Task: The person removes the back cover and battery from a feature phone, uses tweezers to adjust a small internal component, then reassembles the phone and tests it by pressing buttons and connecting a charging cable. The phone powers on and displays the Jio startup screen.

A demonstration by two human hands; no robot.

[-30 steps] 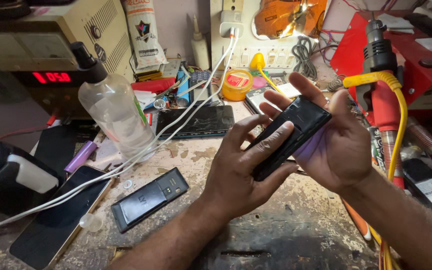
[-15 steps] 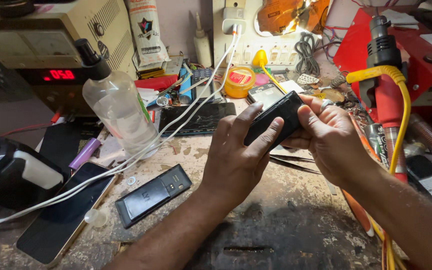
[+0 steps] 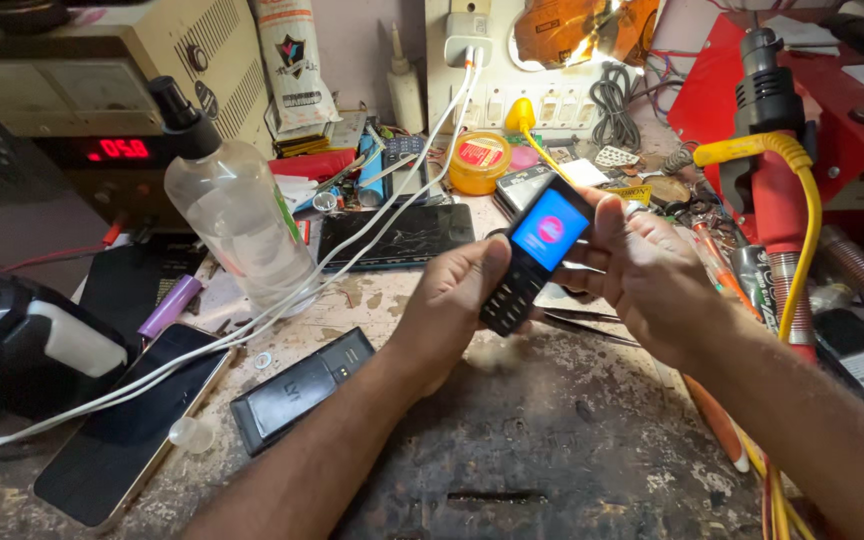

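1. The keypad phone (image 3: 535, 255) is held up over the middle of the bench (image 3: 552, 440), tilted, with its blue screen lit and facing the camera.
2. The left hand (image 3: 452, 305) is wrapped around the lower half of the phone, thumb lying along the keypad edge; the grip looks firm rather than tight.
3. The right hand (image 3: 647, 270) pinches the top of the phone by the screen, fingers behind and thumb at the side. Whether a fingertip covers the top edge is hard to tell from this angle.
4. To hold it well, keep the thumbs off the lit screen so the display stays readable, and support the body from below with the left palm.
5. Keep the phone over the bare, worn patch of bench, apart from the white cables (image 3: 282, 300) and the clear bottle (image 3: 237, 220) on the left.
6. A loose back cover (image 3: 302, 388) lies flat on the bench near the left forearm, with a smartphone (image 3: 132, 425) beside it.
7. Tweezers (image 3: 582, 320) lie just under the hands; mind them when lowering anything.
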